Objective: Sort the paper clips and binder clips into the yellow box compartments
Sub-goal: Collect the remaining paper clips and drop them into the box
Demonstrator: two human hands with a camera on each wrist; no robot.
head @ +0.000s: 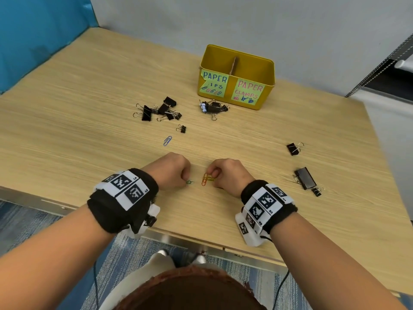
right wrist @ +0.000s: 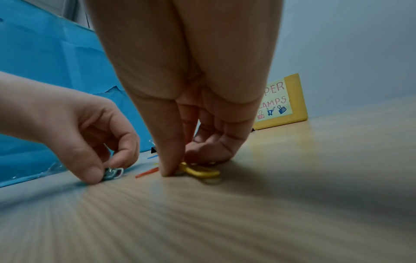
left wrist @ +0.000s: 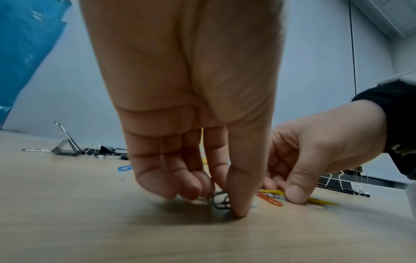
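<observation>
My left hand [head: 184, 176] pinches a green paper clip [head: 190, 182] on the wooden table [head: 67, 113]; the same green clip [left wrist: 219, 200] shows between thumb and fingers in the left wrist view. My right hand [head: 212, 175] pinches a yellow paper clip [head: 210, 179], also seen as the yellow clip [right wrist: 200, 171], with an orange paper clip [head: 203, 181] lying against it. A blue paper clip [head: 167, 140] lies farther out. The yellow box [head: 237, 77] stands at the back, labelled for paper clips on the left and paper clamps on the right.
Black binder clips lie in a pile [head: 157, 111] at the back left, another pile [head: 213, 107] before the box, one small clip [head: 182, 128] alone, and three clips [head: 305, 177] at the right. The table's front edge [head: 178, 237] runs below my wrists.
</observation>
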